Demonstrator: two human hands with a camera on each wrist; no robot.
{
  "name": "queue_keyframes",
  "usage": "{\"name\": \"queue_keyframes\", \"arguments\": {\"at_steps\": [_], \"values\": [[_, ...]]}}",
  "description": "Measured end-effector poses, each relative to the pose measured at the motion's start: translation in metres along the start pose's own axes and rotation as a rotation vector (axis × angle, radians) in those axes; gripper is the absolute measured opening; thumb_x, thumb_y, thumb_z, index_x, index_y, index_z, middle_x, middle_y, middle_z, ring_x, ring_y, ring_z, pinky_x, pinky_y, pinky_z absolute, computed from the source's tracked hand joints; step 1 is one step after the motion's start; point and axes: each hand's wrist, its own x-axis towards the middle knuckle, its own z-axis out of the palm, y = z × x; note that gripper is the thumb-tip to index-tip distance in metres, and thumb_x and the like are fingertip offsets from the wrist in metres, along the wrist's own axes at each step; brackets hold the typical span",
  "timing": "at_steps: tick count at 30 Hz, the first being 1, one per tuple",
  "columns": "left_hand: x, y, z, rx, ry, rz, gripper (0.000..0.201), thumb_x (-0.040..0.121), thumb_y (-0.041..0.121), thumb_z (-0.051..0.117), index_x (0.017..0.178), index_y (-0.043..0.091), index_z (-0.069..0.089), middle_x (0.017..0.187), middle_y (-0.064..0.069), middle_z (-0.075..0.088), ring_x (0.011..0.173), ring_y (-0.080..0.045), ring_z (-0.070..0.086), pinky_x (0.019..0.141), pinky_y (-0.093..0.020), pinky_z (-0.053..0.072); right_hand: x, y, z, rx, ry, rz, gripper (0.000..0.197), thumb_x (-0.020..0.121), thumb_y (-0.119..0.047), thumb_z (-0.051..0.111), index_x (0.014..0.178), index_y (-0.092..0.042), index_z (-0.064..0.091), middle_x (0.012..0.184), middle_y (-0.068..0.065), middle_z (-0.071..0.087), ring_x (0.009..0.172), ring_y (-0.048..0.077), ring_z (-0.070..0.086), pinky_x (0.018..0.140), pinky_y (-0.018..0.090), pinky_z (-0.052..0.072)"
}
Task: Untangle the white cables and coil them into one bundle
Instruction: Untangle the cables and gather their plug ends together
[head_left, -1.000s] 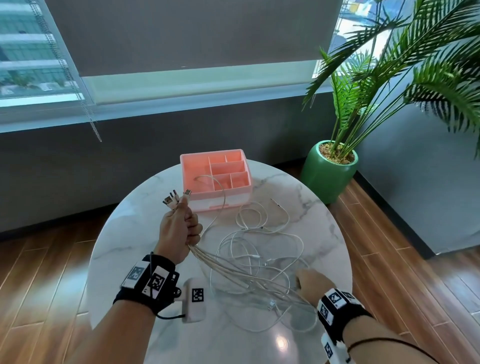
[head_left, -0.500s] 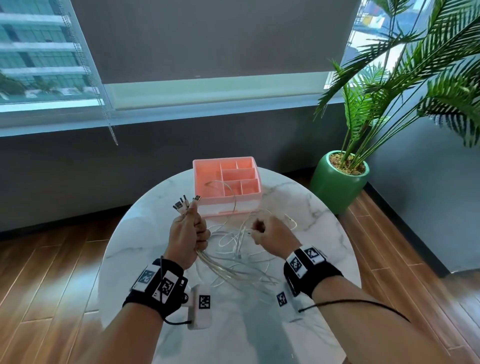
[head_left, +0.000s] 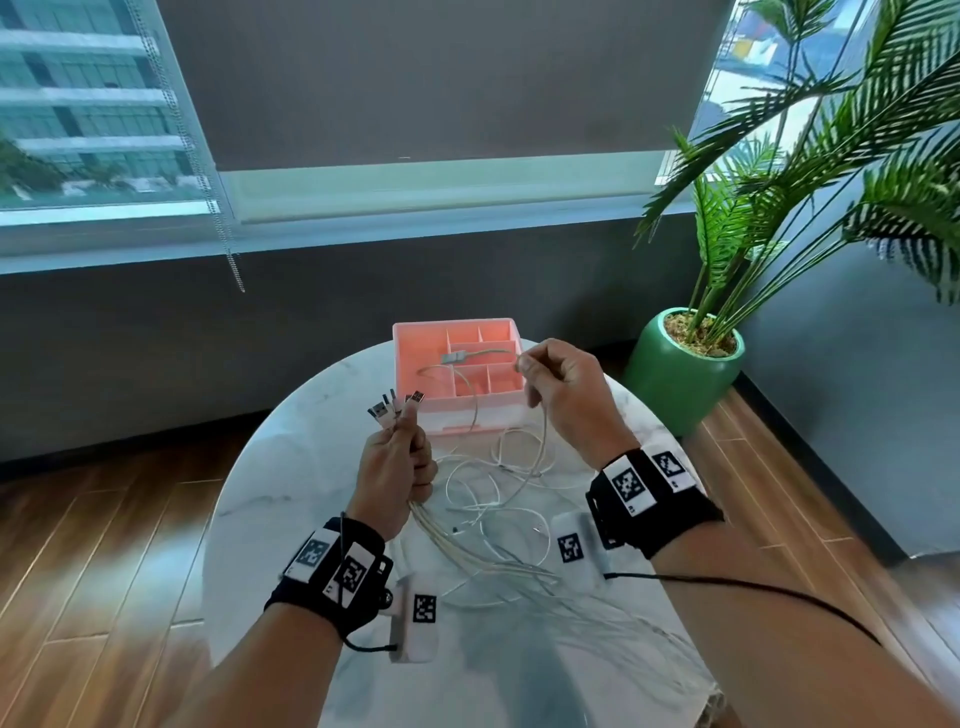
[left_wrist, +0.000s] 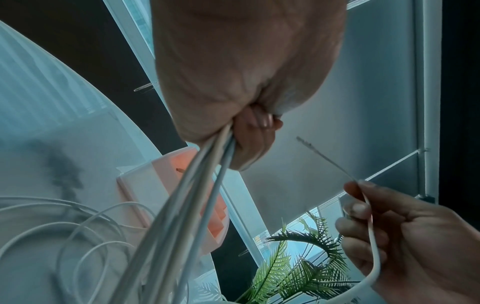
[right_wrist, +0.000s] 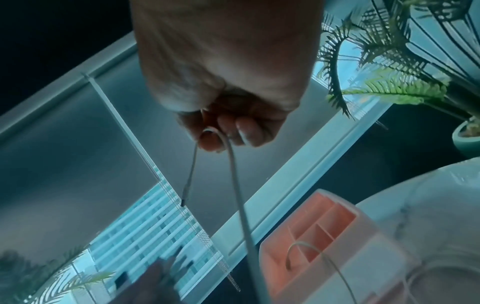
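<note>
Left hand (head_left: 396, 475) raised above the round marble worktop (head_left: 270, 499), fingers (left_wrist: 255, 135) curled tight around a bunch of white cables (head_left: 470, 551). Plug ends (head_left: 396, 408) sticking up out of the fist, fanned slightly apart. Below the fist, strands running together in a straight sheaf down and to the right, then spreading into loose, overlapping loops flat on the worktop between the two forearms. Black wrist strap with printed markers (head_left: 332, 564) on the left wrist; small white block with a marker (head_left: 418, 616) hanging beside it.

Behind the loops, a pink compartment tray (head_left: 415, 338) at the far edge of the worktop, one cable looping over its front wall into a compartment.

Further right, right hand (head_left: 563, 387) lifted in front of the tray, level with the plug ends and well apart from the left hand. Thumb and curled fingers (right_wrist: 210, 142) pinching a single white cable (head_left: 543, 436) near its end; short tail with a connector (head_left: 454, 357) pointing left across the tray, the rest dropping in a curve to the loops on the worktop. Marker strap on this wrist too.

Far right, on the wooden floor, a palm in a green pot (head_left: 680, 374).
</note>
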Motion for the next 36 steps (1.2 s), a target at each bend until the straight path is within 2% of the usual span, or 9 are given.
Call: {"name": "queue_keyframes", "arguments": {"at_steps": [5,12,15,21,23,26,29,31,36], "values": [[0.002,-0.002,0.012,-0.051,0.008,0.011,0.046,0.103,0.046,0.048,0.066,0.021,0.036,0.065,-0.002,0.016,0.046,-0.01,0.016,0.04,-0.016,0.015,-0.029,0.008,0.028,0.14,-0.134,0.068,0.012,0.097,-0.01,0.059,0.09,-0.003,0.066,0.063,0.007,0.062,0.046,0.003,0.047,0.05,0.014,0.038],[0.001,-0.005,0.014,-0.049,0.023,0.033,0.044,0.102,0.048,0.047,0.084,0.008,0.053,0.056,-0.002,0.027,0.041,-0.011,0.025,0.038,-0.019,0.02,-0.064,0.032,0.058,0.166,-0.374,0.116,0.007,0.093,-0.012,0.066,0.087,-0.008,0.066,0.058,0.007,0.056,0.053,0.021,0.048,0.055,0.033,0.041],[0.003,-0.007,0.013,0.008,0.051,0.058,0.041,0.1,0.046,0.052,0.088,0.007,0.055,0.056,-0.002,0.033,0.044,-0.013,0.032,0.037,-0.02,0.024,-0.072,0.034,0.062,0.072,-0.441,0.159,0.016,0.093,-0.02,0.067,0.083,-0.009,0.065,0.051,0.003,0.053,0.046,0.017,0.045,0.05,0.027,0.038],[0.002,-0.006,0.01,0.116,0.001,0.071,0.034,0.096,0.038,0.062,0.079,0.009,0.057,0.059,-0.002,0.037,0.053,-0.017,0.035,0.04,-0.024,0.026,-0.075,0.034,0.065,0.004,-0.42,0.157,0.029,0.091,-0.036,0.068,0.078,-0.01,0.069,0.045,-0.009,0.049,0.045,0.01,0.041,0.051,0.025,0.034],[0.002,-0.002,0.01,0.048,0.015,0.067,0.037,0.1,0.037,0.056,0.073,0.012,0.052,0.055,0.0,0.039,0.049,-0.015,0.033,0.039,-0.022,0.024,-0.073,0.037,0.061,-0.001,-0.436,0.171,0.03,0.094,-0.033,0.064,0.077,-0.008,0.068,0.046,-0.008,0.047,0.044,0.01,0.041,0.048,0.022,0.034],[0.002,0.007,0.006,-0.103,0.086,0.088,0.034,0.103,0.039,0.05,0.076,0.018,0.051,0.051,0.005,0.039,0.042,-0.009,0.033,0.036,-0.018,0.024,-0.072,0.061,0.046,-0.175,-0.454,0.186,0.028,0.096,-0.019,0.056,0.069,-0.02,0.063,0.046,-0.013,0.054,0.045,0.001,0.045,0.053,0.024,0.039],[0.006,0.011,-0.005,-0.181,0.198,0.1,0.037,0.102,0.044,0.051,0.073,0.021,0.049,0.053,0.006,0.037,0.042,-0.008,0.033,0.036,-0.017,0.023,-0.072,0.106,0.016,-0.337,-0.366,0.37,0.033,0.095,-0.013,0.051,0.065,-0.023,0.061,0.061,-0.009,0.06,0.06,0.008,0.055,0.066,0.031,0.044],[0.009,0.014,-0.015,-0.212,0.291,0.096,0.045,0.1,0.049,0.052,0.066,0.021,0.043,0.054,0.005,0.036,0.043,-0.008,0.035,0.036,-0.017,0.023,-0.074,0.133,-0.007,-0.412,-0.292,0.507,0.029,0.096,-0.012,0.049,0.071,-0.018,0.064,0.07,-0.003,0.062,0.069,0.016,0.058,0.064,0.028,0.043],[0.01,0.019,-0.029,-0.303,0.324,0.133,0.052,0.101,0.052,0.049,0.062,0.022,0.032,0.054,0.004,0.029,0.043,-0.012,0.032,0.042,-0.02,0.029,-0.068,0.152,-0.04,-0.368,-0.129,0.716,0.036,0.098,-0.037,0.055,0.072,-0.014,0.065,0.059,0.0,0.055,0.054,0.019,0.051,0.055,0.026,0.039]]}}
